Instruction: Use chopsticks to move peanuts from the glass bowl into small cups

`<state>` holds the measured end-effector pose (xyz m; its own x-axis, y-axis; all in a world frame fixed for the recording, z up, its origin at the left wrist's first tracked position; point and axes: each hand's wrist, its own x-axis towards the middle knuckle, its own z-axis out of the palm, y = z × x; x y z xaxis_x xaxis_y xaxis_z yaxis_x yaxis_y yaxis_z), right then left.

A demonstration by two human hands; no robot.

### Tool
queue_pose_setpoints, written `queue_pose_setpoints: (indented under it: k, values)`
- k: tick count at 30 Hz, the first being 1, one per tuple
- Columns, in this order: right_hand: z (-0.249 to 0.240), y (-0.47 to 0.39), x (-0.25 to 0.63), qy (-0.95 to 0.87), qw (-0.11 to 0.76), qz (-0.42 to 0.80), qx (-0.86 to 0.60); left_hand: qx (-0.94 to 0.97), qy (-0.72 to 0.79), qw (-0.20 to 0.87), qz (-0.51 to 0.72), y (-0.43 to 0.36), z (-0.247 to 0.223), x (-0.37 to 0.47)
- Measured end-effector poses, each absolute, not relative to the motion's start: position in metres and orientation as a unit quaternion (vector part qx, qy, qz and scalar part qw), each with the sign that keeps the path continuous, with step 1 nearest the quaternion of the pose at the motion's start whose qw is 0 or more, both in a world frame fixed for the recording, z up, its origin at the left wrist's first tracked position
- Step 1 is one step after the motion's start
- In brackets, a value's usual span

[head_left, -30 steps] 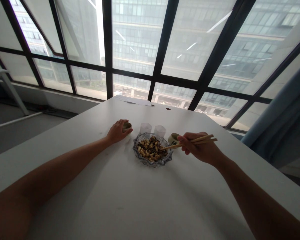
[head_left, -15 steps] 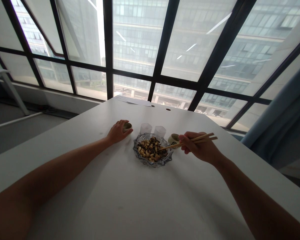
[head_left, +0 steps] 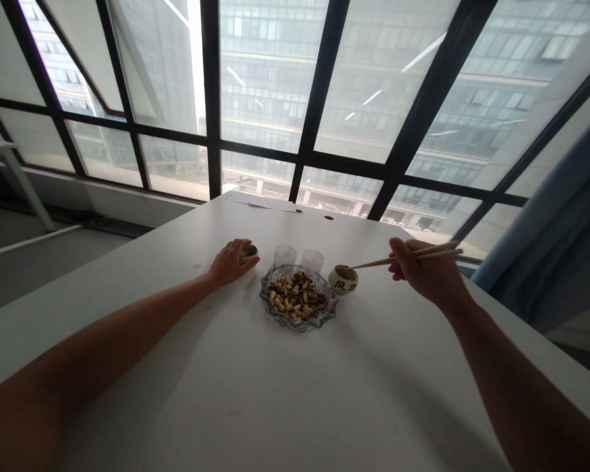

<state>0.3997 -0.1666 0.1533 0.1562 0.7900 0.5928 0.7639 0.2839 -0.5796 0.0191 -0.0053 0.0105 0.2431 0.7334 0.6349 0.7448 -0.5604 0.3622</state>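
White tabletop (head_left: 275, 393) under big dark-framed windows, grey floor left. Left hand (head_left: 229, 261) cupped over small cup (head_left: 248, 251). Right hand (head_left: 425, 272) pinches chopsticks (head_left: 373, 263), tips over cream cup (head_left: 343, 278) beside glass dish (head_left: 298, 300) of nuts. Two clear cups (head_left: 299, 257) behind.

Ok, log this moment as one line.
left hand: on small cup | right hand: holds chopsticks, tips over marked cup | glass dish: nuts and seeds, between cups
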Motion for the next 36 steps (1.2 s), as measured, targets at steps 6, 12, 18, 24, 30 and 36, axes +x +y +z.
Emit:
queue_pose_setpoints:
  k: [6, 12, 18, 24, 30, 36]
  values:
    - [0.157, -0.171, 0.399, -0.64, 0.488, -0.001, -0.594, -0.789, -0.467, 0.004, -0.398, -0.005, 0.01, 0.018]
    - [0.162, -0.181, 0.374, -0.649, 0.462, 0.217, -0.565, -0.788, -0.47, 0.001, -0.397, -0.006, 0.011, 0.019]
    - [0.133, -0.169, 0.346, -0.661, 0.42, 0.274, -0.559, -0.788, -0.468, 0.001, -0.399, -0.006, 0.011, 0.019]
    - [0.127, -0.168, 0.343, -0.646, 0.496, 0.2, -0.544, -0.789, -0.467, 0.003, -0.399, -0.006, 0.011, 0.02]
    - [0.14, -0.178, 0.338, -0.677, 0.392, 0.298, -0.548, -0.79, -0.466, 0.006, -0.399, -0.005, 0.01, 0.02]
    - [0.131, -0.172, 0.343, -0.681, 0.425, 0.229, -0.551, -0.788, -0.469, 0.009, -0.4, -0.006, 0.01, 0.02]
